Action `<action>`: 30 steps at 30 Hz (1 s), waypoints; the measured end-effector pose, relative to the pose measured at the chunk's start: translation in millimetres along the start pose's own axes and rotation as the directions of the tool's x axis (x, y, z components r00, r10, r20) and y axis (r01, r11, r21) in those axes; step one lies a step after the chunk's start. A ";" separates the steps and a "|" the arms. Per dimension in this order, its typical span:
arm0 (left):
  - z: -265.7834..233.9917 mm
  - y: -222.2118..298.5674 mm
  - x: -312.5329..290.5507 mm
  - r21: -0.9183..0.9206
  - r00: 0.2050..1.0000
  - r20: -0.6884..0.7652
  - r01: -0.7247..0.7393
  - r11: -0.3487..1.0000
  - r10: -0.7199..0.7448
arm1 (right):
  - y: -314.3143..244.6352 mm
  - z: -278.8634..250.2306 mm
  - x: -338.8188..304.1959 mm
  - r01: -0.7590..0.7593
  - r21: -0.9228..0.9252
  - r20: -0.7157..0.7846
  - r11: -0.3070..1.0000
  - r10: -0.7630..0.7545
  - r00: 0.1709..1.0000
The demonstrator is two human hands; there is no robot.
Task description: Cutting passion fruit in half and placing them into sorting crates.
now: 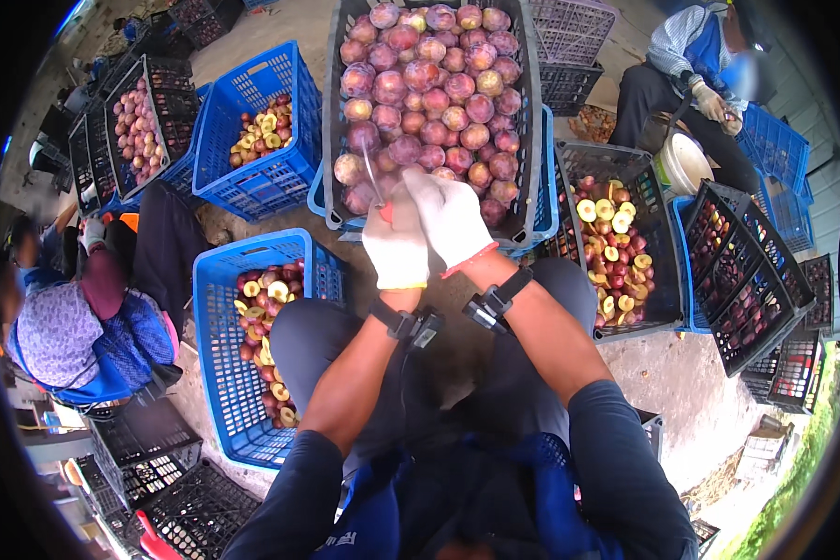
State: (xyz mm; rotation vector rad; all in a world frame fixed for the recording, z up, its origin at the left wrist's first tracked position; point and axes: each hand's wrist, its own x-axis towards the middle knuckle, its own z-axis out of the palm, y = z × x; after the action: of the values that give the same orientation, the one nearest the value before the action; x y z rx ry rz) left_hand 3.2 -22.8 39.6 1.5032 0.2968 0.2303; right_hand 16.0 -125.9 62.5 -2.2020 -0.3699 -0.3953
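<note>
Pale concrete floor (pixel 677 378), crowded with plastic crates. Round, red-purple plums (pixel 429 79) fill a black crate (pixel 532 117) straight ahead. At its near edge, the white-gloved left hand (pixel 397 245) and right hand (pixel 455 224) press together, fingers curled, at a thin knife blade (pixel 371 171); I cannot tell which grips it. A blue lattice crate (pixel 215 392) and dark crate (pixel 661 271) of yellow-fleshed halved plums (pixel 622 222) flank them; co-workers (pixel 75 327) sit at both sides.

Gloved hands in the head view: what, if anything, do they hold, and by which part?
A thin-bladed knife, by its red handle. The left hand and right hand are close together, so which one's grip it is cannot be told.
</note>
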 end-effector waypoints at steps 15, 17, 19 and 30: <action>11.9 36.6 -54.8 0.172 0.429 0.399 -0.903 0.394 0.810 | -13.8 -57.8 -64.5 -0.502 0.840 0.541 -0.206 0.400 0.740; 15.0 52.8 -59.7 -0.026 0.631 0.359 -0.730 0.683 0.688 | -12.7 -70.7 -63.9 -0.540 0.834 0.530 -0.112 0.431 0.730; 5.9 59.5 -72.0 -0.243 0.842 0.421 -0.252 0.937 0.336 | -23.7 -84.0 -67.3 -0.559 0.825 0.534 -0.084 0.439 0.723; -35.8 97.4 -107.6 -0.369 0.859 0.475 0.390 0.844 -0.190 | -63.3 -122.1 -79.1 -0.538 0.842 0.518 -0.035 0.329 0.790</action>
State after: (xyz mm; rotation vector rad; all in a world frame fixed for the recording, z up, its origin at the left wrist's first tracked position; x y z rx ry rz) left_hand -107.0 -19.0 140.6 0.9831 0.1097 -0.2682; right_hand -99.3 -194.6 147.0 -0.8123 0.0791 0.3943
